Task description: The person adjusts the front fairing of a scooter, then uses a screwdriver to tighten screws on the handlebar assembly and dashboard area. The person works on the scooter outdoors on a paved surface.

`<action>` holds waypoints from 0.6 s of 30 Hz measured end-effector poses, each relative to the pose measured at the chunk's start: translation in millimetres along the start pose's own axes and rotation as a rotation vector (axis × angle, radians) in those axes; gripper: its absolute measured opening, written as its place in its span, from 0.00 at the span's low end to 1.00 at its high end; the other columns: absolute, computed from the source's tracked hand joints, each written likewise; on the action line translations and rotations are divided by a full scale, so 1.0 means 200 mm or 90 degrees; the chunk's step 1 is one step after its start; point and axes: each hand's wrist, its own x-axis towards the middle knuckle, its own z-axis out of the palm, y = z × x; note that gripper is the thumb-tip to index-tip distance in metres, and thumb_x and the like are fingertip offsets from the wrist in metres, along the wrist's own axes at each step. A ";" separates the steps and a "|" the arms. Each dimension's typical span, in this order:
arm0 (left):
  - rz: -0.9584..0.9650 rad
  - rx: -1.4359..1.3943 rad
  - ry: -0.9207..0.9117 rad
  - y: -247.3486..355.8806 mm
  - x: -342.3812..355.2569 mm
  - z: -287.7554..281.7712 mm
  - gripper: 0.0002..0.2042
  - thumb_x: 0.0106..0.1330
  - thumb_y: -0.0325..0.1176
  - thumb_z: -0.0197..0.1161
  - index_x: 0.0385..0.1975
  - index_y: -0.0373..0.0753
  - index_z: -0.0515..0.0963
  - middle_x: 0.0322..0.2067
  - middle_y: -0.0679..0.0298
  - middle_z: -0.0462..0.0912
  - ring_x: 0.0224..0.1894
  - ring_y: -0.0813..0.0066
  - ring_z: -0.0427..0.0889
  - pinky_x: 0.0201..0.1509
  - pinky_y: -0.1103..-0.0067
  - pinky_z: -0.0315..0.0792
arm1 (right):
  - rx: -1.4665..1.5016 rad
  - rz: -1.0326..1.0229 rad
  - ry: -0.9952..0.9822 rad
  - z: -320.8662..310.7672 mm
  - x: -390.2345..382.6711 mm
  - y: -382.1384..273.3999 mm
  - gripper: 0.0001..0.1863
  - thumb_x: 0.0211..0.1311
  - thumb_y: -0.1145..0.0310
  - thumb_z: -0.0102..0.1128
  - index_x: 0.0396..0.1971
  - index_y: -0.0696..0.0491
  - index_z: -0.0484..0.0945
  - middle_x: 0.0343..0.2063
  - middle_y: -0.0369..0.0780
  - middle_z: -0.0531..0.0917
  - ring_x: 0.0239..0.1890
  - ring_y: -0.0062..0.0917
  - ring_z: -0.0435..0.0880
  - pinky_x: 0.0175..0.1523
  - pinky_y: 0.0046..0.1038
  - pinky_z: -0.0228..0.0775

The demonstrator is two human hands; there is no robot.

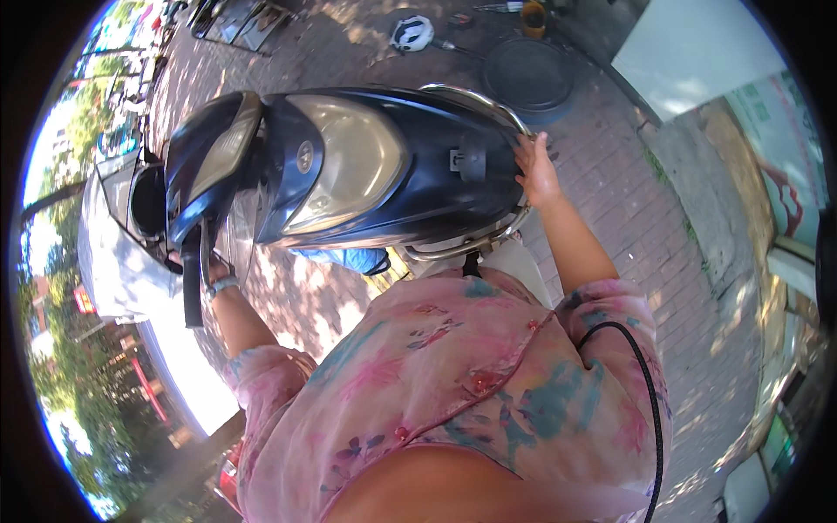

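The right grip [537, 171] is lying loosely unclenched at the right end of a glossy dark-blue scooter [427, 144] with a large pale lens in its body; the fingers are spreading over the edge, beside a curved, shiny chrome bar [504, 111]. The left grip [218, 268] is reaching up by a straight black handlebar end [193, 292], which is partly hiding it, so I cannot tell whether it is clasping anything. The scooter is standing just beyond the person's floral shirt [471, 366], stretching across the scene between both arms.

The person seems to be steadying or guiding the scooter. Doing this well probably means closing the right fingers around the chrome bar rather than pressing on slick plastic, holding the handlebar end straight, and sharing the load evenly between both arms (a heavy body like this is likely wanting to swing at the steered end).

Underneath, grey brick paving [610, 218] is carrying everything, with sunlight dappling it. On the far side, a flat black round disc [527, 77] is lying just past the chrome bar, and a rounded white-and-black object [412, 33] is resting farther left. A silvery sheet [122, 261] is bulging at left, trees are filling the left edge, and a pale concrete strip [711, 209] is running along the right.
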 end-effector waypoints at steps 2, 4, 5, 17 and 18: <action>-0.008 -0.021 0.017 -0.05 0.01 -0.01 0.19 0.68 0.43 0.52 0.46 0.32 0.73 0.36 0.63 0.76 0.37 0.73 0.74 0.40 0.75 0.68 | -0.042 -0.022 0.016 0.04 0.00 -0.03 0.46 0.60 0.28 0.22 0.68 0.49 0.49 0.69 0.48 0.47 0.71 0.39 0.38 0.69 0.48 0.28; -0.012 -0.041 0.033 -0.12 0.01 -0.04 0.19 0.68 0.44 0.52 0.46 0.32 0.73 0.35 0.64 0.76 0.36 0.74 0.73 0.39 0.76 0.68 | -0.086 -0.060 0.012 0.09 0.00 -0.08 0.46 0.60 0.29 0.25 0.68 0.50 0.49 0.68 0.48 0.49 0.71 0.38 0.39 0.69 0.47 0.28; -0.015 -0.051 0.041 -0.17 0.02 -0.05 0.19 0.68 0.44 0.52 0.46 0.32 0.74 0.35 0.64 0.76 0.36 0.74 0.73 0.39 0.76 0.68 | -0.108 -0.079 0.026 0.12 0.00 -0.10 0.46 0.60 0.29 0.26 0.68 0.51 0.49 0.68 0.48 0.50 0.71 0.38 0.39 0.69 0.47 0.29; -0.491 0.108 0.084 -1.25 -1.14 -0.10 0.32 0.63 0.57 0.55 0.56 0.34 0.69 0.50 0.52 0.76 0.54 0.66 0.72 0.59 0.76 0.62 | -0.545 -0.115 -0.102 0.48 0.42 -0.42 0.37 0.66 0.39 0.36 0.62 0.54 0.62 0.63 0.45 0.63 0.66 0.33 0.58 0.65 0.37 0.50; -0.481 0.136 0.076 -1.29 -1.22 -0.04 0.34 0.62 0.58 0.55 0.57 0.33 0.68 0.51 0.53 0.76 0.55 0.66 0.72 0.59 0.76 0.63 | -0.571 -0.115 -0.120 0.50 0.50 -0.41 0.35 0.67 0.42 0.39 0.61 0.57 0.63 0.60 0.45 0.66 0.63 0.32 0.62 0.63 0.32 0.53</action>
